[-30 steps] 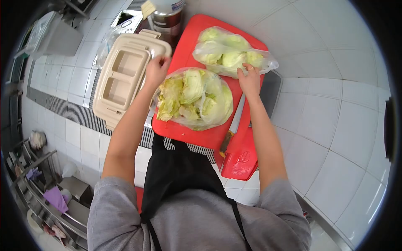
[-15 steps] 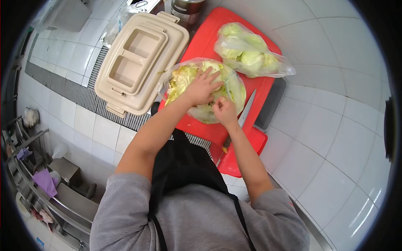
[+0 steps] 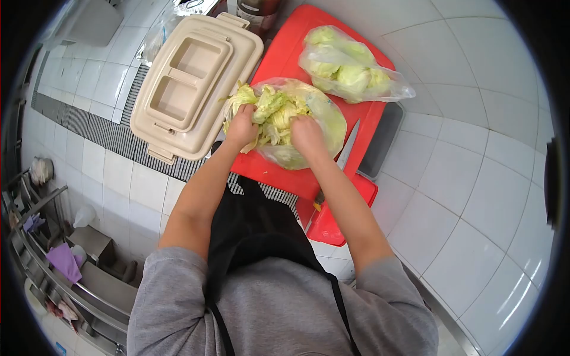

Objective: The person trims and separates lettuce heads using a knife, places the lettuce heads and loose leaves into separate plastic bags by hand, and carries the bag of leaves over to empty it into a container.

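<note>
Torn lettuce leaves (image 3: 273, 115) spill from the mouth of a clear plastic bag (image 3: 332, 121) lying on a red cutting board (image 3: 285, 44). At the left side of the pile, my left hand (image 3: 243, 127) is closed around some leaves. My right hand (image 3: 307, 135) is inside the bag's opening on the right, its fingers curled down into the lettuce, and the fingertips are hidden. A knife (image 3: 350, 144) lies on the board just right of the bag, its blade pointing away from me.
A second plastic bag with whole lettuce heads (image 3: 351, 74) sits at the board's far right. Left of the board is a beige lidded container (image 3: 157, 127). A grey tray (image 3: 386, 145) shows under the board's right edge, and white tiles run along the right.
My left hand has moved left and closer to me, from lying spread over the bag to gripping leaves. My right hand has shifted slightly left and up into the lettuce. More leaves are exposed.
</note>
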`<act>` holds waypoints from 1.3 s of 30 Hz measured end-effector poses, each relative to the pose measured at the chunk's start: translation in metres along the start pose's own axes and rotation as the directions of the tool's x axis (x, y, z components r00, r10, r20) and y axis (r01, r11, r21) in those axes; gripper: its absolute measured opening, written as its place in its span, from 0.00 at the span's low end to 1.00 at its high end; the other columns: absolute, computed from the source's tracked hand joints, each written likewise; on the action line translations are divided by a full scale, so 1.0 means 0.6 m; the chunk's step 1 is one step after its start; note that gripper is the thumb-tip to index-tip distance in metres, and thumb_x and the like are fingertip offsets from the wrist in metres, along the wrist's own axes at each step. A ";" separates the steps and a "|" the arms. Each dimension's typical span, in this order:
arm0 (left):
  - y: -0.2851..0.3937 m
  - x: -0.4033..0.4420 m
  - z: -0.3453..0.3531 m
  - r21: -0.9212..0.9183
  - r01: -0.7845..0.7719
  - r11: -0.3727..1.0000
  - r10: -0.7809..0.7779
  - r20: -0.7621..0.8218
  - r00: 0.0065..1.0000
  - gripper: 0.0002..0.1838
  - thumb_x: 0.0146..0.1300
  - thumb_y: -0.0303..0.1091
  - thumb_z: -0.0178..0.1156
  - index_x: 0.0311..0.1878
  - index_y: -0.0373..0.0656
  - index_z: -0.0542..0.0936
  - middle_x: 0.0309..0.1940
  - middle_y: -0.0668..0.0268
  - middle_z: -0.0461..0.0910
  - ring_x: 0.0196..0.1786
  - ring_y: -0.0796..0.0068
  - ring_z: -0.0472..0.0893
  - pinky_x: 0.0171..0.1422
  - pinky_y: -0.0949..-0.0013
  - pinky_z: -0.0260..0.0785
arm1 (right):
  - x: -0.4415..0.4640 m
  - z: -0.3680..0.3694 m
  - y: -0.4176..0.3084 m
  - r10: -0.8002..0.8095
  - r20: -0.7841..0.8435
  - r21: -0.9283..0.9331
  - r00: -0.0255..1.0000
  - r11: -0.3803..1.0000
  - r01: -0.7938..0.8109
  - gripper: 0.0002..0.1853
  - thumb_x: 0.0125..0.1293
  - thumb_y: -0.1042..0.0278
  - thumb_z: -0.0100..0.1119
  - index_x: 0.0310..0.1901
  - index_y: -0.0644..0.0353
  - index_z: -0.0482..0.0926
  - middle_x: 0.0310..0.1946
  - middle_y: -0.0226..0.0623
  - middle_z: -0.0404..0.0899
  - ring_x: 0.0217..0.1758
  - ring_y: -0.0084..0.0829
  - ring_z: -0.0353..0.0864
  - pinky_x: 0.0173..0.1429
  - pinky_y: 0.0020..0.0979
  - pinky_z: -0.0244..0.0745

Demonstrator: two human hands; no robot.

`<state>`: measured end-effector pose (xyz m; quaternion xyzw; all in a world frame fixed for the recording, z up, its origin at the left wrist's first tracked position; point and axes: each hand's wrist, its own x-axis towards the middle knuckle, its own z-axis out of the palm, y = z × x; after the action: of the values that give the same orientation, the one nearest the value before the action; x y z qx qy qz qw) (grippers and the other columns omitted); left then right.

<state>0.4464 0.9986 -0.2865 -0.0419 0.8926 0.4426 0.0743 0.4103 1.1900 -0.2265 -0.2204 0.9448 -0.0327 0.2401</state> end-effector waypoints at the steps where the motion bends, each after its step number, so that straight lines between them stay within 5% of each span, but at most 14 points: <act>1: -0.001 -0.001 -0.001 -0.007 0.016 1.000 -0.016 -0.017 1.000 0.20 0.45 0.21 0.52 0.47 0.39 0.70 0.49 0.52 0.70 0.49 0.48 0.73 0.51 0.55 0.67 | 0.018 0.020 0.002 0.028 -0.029 -0.032 0.999 0.999 -0.029 0.28 0.46 0.61 0.63 0.52 0.57 0.73 0.44 0.45 0.75 0.53 0.42 0.71 0.59 0.42 0.65; 3: 0.001 -0.005 -0.004 -0.017 0.055 0.998 -0.055 0.000 0.998 0.21 0.45 0.23 0.54 0.47 0.37 0.70 0.48 0.50 0.71 0.50 0.48 0.72 0.54 0.57 0.67 | 0.046 0.028 -0.008 0.076 -0.093 -0.090 0.993 0.992 -0.085 0.37 0.42 0.59 0.66 0.57 0.59 0.67 0.47 0.47 0.74 0.57 0.43 0.68 0.62 0.42 0.63; 6: -0.009 -0.010 0.001 -0.033 0.096 0.995 -0.097 -0.046 0.994 0.22 0.46 0.22 0.54 0.49 0.38 0.70 0.49 0.50 0.70 0.51 0.49 0.72 0.55 0.57 0.66 | 0.062 -0.042 -0.017 0.201 0.263 -0.044 0.944 0.980 -0.196 0.48 0.35 0.57 0.71 0.62 0.56 0.59 0.53 0.49 0.71 0.61 0.46 0.63 0.65 0.41 0.60; 9: -0.014 -0.009 0.008 -0.028 0.123 0.992 -0.125 -0.082 0.989 0.22 0.47 0.22 0.54 0.50 0.37 0.69 0.50 0.50 0.70 0.52 0.49 0.72 0.56 0.58 0.66 | 0.064 0.013 -0.015 0.201 0.000 0.132 0.980 0.971 -0.199 0.51 0.31 0.56 0.72 0.63 0.53 0.60 0.54 0.50 0.70 0.62 0.47 0.64 0.65 0.39 0.59; 12: -0.020 -0.003 0.012 -0.025 0.147 0.989 -0.148 -0.092 0.985 0.23 0.47 0.22 0.54 0.51 0.37 0.69 0.51 0.50 0.70 0.52 0.49 0.72 0.57 0.58 0.66 | 0.044 0.025 0.002 0.105 0.065 0.351 0.992 0.928 -0.122 0.51 0.32 0.57 0.73 0.63 0.51 0.58 0.54 0.49 0.70 0.61 0.46 0.66 0.65 0.38 0.60; 18: 0.005 0.000 0.009 0.056 0.155 0.986 -0.156 0.018 0.988 0.24 0.48 0.23 0.55 0.53 0.38 0.68 0.51 0.49 0.69 0.52 0.50 0.72 0.56 0.57 0.66 | -0.032 -0.034 0.034 -0.012 -0.056 0.760 0.998 0.648 0.051 0.49 0.36 0.68 0.72 0.64 0.51 0.57 0.54 0.42 0.69 0.59 0.39 0.67 0.62 0.34 0.63; 22: 0.076 -0.009 -0.013 0.371 0.114 0.922 -0.188 0.169 0.967 0.28 0.52 0.31 0.56 0.58 0.39 0.66 0.57 0.46 0.66 0.51 0.48 0.74 0.56 0.55 0.67 | -0.041 -0.036 0.063 0.082 0.110 0.992 0.991 0.052 -0.115 0.45 0.42 0.73 0.69 0.64 0.57 0.56 0.55 0.37 0.69 0.57 0.35 0.69 0.62 0.33 0.63; 25: 0.092 -0.013 -0.007 0.276 -0.021 0.961 0.031 -0.033 0.999 0.28 0.49 0.28 0.57 0.57 0.40 0.67 0.57 0.50 0.67 0.50 0.45 0.73 0.54 0.53 0.68 | -0.046 -0.041 0.083 0.029 0.145 0.960 0.989 -0.246 -0.133 0.41 0.46 0.73 0.65 0.63 0.62 0.57 0.56 0.36 0.69 0.57 0.34 0.70 0.62 0.33 0.63; 26: 0.099 -0.005 -0.015 -0.003 -0.097 0.995 0.097 -0.033 0.995 0.31 0.51 0.33 0.60 0.60 0.42 0.66 0.58 0.50 0.66 0.54 0.50 0.72 0.56 0.54 0.66 | -0.047 -0.041 0.095 -0.020 0.166 0.928 0.986 -0.336 -0.163 0.39 0.48 0.72 0.63 0.63 0.62 0.58 0.57 0.36 0.68 0.57 0.34 0.70 0.62 0.33 0.63; 30: 0.199 -0.012 -0.055 -0.733 0.437 0.521 -0.156 0.422 0.893 0.38 0.55 0.38 0.62 0.66 0.47 0.56 0.53 0.58 0.70 0.52 0.66 0.73 0.49 0.66 0.68 | -0.053 -0.034 0.098 -0.244 0.117 0.788 0.963 -0.567 -0.239 0.34 0.51 0.70 0.55 0.63 0.61 0.61 0.59 0.38 0.65 0.59 0.33 0.68 0.64 0.33 0.60; 34: 0.180 -0.027 -0.040 -0.733 0.469 0.493 -0.234 0.407 0.883 0.46 0.48 0.31 0.68 0.67 0.46 0.50 0.51 0.57 0.69 0.48 0.67 0.75 0.41 0.71 0.73 | -0.045 -0.053 0.038 0.013 -0.084 0.799 0.996 -0.597 0.075 0.38 0.52 0.70 0.55 0.67 0.59 0.55 0.58 0.38 0.65 0.61 0.32 0.64 0.65 0.30 0.59; 37: 0.161 -0.040 -0.016 -0.726 0.333 0.601 -0.312 0.169 0.935 0.51 0.41 0.32 0.72 0.65 0.38 0.50 0.51 0.50 0.70 0.49 0.66 0.75 0.47 0.66 0.72 | -0.059 -0.063 -0.018 0.056 -0.115 0.962 0.992 -0.244 0.126 0.37 0.55 0.71 0.57 0.67 0.58 0.55 0.58 0.37 0.64 0.59 0.29 0.65 0.63 0.27 0.60; 38: 0.159 -0.045 -0.014 -0.729 0.319 0.606 -0.311 0.152 0.938 0.51 0.40 0.33 0.73 0.65 0.38 0.50 0.51 0.50 0.69 0.50 0.66 0.74 0.48 0.65 0.72 | -0.060 -0.053 -0.031 0.143 -0.217 0.976 0.966 0.061 0.210 0.30 0.59 0.70 0.57 0.64 0.58 0.62 0.55 0.38 0.68 0.56 0.28 0.67 0.61 0.26 0.62; 39: 0.157 -0.048 -0.014 -0.731 0.304 0.611 -0.308 0.134 0.942 0.52 0.40 0.34 0.73 0.65 0.37 0.50 0.52 0.50 0.69 0.51 0.65 0.74 0.49 0.65 0.72 | -0.058 -0.050 -0.036 0.203 -0.206 0.978 0.957 0.061 0.198 0.28 0.59 0.70 0.57 0.62 0.59 0.64 0.53 0.38 0.70 0.55 0.28 0.69 0.60 0.26 0.63</act>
<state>0.4608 1.0493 -0.2031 -0.2212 0.6142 0.7475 0.1226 0.4324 1.1841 -0.1812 0.0139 0.6872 -0.7026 0.1841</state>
